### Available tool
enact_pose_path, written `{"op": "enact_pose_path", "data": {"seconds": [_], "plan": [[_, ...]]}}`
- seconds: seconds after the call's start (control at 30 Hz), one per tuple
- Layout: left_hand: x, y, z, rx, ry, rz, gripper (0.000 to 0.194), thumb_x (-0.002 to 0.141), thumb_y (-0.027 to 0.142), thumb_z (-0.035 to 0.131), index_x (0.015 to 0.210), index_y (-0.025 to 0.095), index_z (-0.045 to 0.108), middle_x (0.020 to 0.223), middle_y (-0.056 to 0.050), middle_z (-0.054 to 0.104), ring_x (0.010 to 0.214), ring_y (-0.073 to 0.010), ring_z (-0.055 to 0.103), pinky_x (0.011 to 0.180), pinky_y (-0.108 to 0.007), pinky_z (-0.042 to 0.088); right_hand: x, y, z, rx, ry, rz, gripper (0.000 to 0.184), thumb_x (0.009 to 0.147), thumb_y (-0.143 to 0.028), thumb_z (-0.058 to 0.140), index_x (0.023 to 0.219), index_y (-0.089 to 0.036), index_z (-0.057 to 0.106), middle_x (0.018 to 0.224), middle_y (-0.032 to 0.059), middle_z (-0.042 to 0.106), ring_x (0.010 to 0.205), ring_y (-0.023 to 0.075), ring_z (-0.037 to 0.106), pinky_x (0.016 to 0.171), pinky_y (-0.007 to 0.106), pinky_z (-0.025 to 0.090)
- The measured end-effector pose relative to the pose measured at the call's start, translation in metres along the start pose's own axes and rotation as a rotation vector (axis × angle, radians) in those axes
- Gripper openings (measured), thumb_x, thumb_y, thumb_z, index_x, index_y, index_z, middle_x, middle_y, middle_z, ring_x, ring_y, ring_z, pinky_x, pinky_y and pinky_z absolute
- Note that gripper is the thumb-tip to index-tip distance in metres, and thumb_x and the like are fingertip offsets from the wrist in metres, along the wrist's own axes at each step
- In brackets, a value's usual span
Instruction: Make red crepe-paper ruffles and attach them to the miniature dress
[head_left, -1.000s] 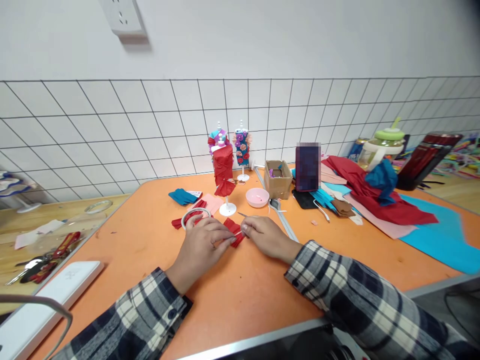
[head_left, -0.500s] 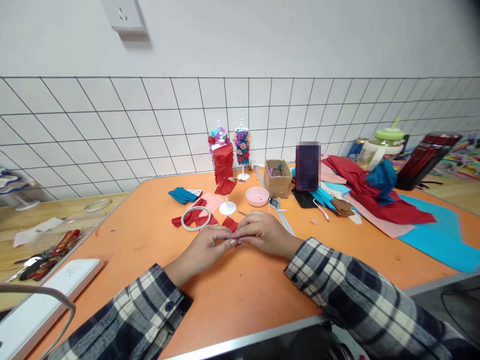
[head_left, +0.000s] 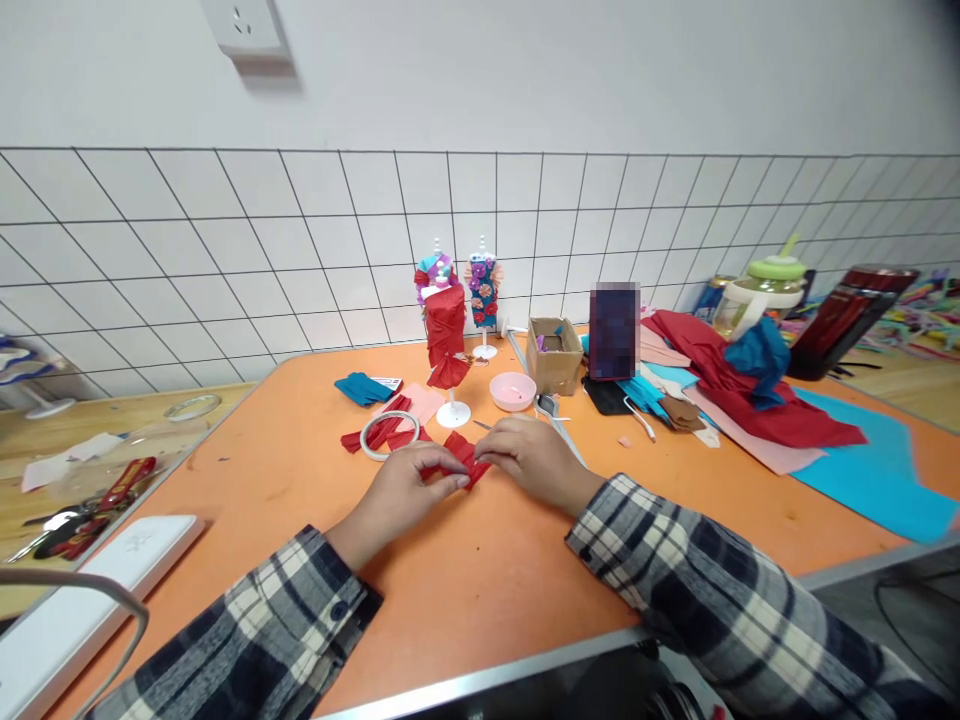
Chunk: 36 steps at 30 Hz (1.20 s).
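A small piece of red crepe paper (head_left: pixel 459 445) is stretched between my two hands, low over the table. My left hand (head_left: pixel 405 495) pinches its left side between thumb and fingertips. At the right edge my right hand (head_left: pixel 534 462) grips the same paper with closed fingers. Just above that hand shows a thin pointed metal tip (head_left: pixel 482 425); the rest of it is hidden. Beyond my left hand lie a silvery white tape ring (head_left: pixel 365 437) and more red crepe strips (head_left: pixel 351 441). A white-footed mini dress form (head_left: pixel 448 330) wrapped in red crepe paper stands behind the paper.
Two more decorated dress forms (head_left: pixel 484 290) stand at the back. A pink bowl (head_left: pixel 513 392), a cardboard box (head_left: pixel 556 370) and a phone (head_left: pixel 614 335) are to their right. Coloured crepe sheets (head_left: pixel 787 410) cover the table's right side. A white power bank (head_left: pixel 105 600) lies at left.
My hands came together over the red crepe paper, then parted slightly, so more of it shows between them now. The left hand has moved off the tape ring.
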<state>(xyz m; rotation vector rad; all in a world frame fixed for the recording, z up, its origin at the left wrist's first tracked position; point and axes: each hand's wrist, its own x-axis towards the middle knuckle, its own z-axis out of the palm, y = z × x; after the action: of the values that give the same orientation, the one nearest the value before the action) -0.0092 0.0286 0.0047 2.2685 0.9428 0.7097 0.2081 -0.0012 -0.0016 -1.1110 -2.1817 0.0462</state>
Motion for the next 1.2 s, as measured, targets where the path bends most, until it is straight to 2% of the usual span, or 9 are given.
{"op": "enact_pose_path", "data": {"seconds": [0.07,0.13,0.27,0.37,0.5,0.67,0.83,1.07,1.2], "plan": [[0.0,-0.003,0.001,0.055,0.036,0.006,0.019,0.081,0.028,0.066,0.095,0.019,0.074,0.091,-0.007,0.074,0.085,-0.0209,0.066,0.082,-0.035,0.05,-0.001,0.019,-0.011,0.066,0.029,0.123,0.015,0.088,-0.018,0.062,0.086,-0.021,0.076,0.085,0.0036,0.07,0.082,0.016,0.061,0.075,0.027,0.044],[-0.001,-0.005,0.002,0.092,0.01,0.043,0.021,0.083,0.027,0.064,0.1,0.02,0.073,0.093,-0.007,0.074,0.087,-0.0207,0.066,0.082,-0.036,0.05,-0.005,0.044,-0.025,0.114,0.02,0.258,0.012,0.083,-0.017,0.065,0.083,-0.02,0.077,0.09,0.0049,0.07,0.086,0.0165,0.063,0.077,0.026,0.045],[-0.004,-0.003,0.007,0.115,-0.096,0.159,0.017,0.087,0.027,0.059,0.093,0.022,0.074,0.092,-0.005,0.073,0.088,-0.0189,0.065,0.081,-0.033,0.05,-0.023,0.089,-0.051,0.121,-0.175,0.577,0.012,0.079,-0.022,0.067,0.086,-0.021,0.077,0.083,0.0021,0.073,0.079,0.0163,0.066,0.073,0.025,0.046],[-0.005,0.0,0.009,0.131,-0.118,0.197,0.018,0.089,0.028,0.057,0.093,0.022,0.073,0.092,-0.005,0.073,0.09,-0.0186,0.064,0.081,-0.033,0.051,-0.034,0.106,-0.057,0.128,-0.265,0.71,0.02,0.074,-0.026,0.071,0.092,-0.019,0.074,0.079,0.0005,0.072,0.075,0.0154,0.065,0.067,0.023,0.046],[-0.005,0.0,0.009,0.147,-0.12,0.202,0.019,0.09,0.029,0.056,0.094,0.022,0.073,0.093,-0.005,0.073,0.09,-0.0185,0.063,0.082,-0.033,0.051,-0.037,0.108,-0.054,0.072,-0.294,0.784,0.015,0.072,-0.029,0.071,0.081,-0.018,0.073,0.079,0.0019,0.072,0.073,0.0155,0.064,0.064,0.022,0.044],[-0.004,-0.001,0.009,0.151,-0.107,0.206,0.018,0.089,0.029,0.057,0.092,0.021,0.073,0.09,-0.005,0.073,0.088,-0.019,0.063,0.08,-0.034,0.051,-0.026,0.109,-0.049,-0.014,-0.376,0.882,0.011,0.065,-0.029,0.074,0.07,-0.02,0.073,0.072,0.0015,0.07,0.071,0.0167,0.062,0.062,0.024,0.042],[-0.005,0.003,0.011,0.179,-0.13,0.248,0.019,0.091,0.029,0.056,0.094,0.022,0.073,0.091,-0.006,0.073,0.09,-0.0201,0.063,0.081,-0.036,0.051,-0.013,0.115,-0.044,-0.026,-0.448,0.956,0.01,0.057,-0.023,0.075,0.055,-0.018,0.067,0.058,-0.0003,0.062,0.063,0.0164,0.058,0.056,0.023,0.039],[-0.007,0.006,0.009,0.214,-0.138,0.323,0.02,0.092,0.026,0.053,0.096,0.022,0.072,0.093,-0.006,0.073,0.091,-0.02,0.063,0.082,-0.036,0.051,-0.03,0.109,-0.049,0.082,-0.365,0.959,0.014,0.069,-0.029,0.071,0.074,-0.017,0.074,0.076,0.0018,0.072,0.07,0.014,0.062,0.06,0.02,0.045],[-0.008,0.006,0.008,0.234,-0.166,0.313,0.02,0.093,0.026,0.053,0.098,0.022,0.071,0.093,-0.005,0.072,0.09,-0.0198,0.063,0.081,-0.035,0.05,-0.033,0.107,-0.051,0.072,-0.326,0.918,0.013,0.071,-0.029,0.07,0.074,-0.017,0.075,0.076,0.0026,0.074,0.071,0.0158,0.064,0.062,0.022,0.047]]}}
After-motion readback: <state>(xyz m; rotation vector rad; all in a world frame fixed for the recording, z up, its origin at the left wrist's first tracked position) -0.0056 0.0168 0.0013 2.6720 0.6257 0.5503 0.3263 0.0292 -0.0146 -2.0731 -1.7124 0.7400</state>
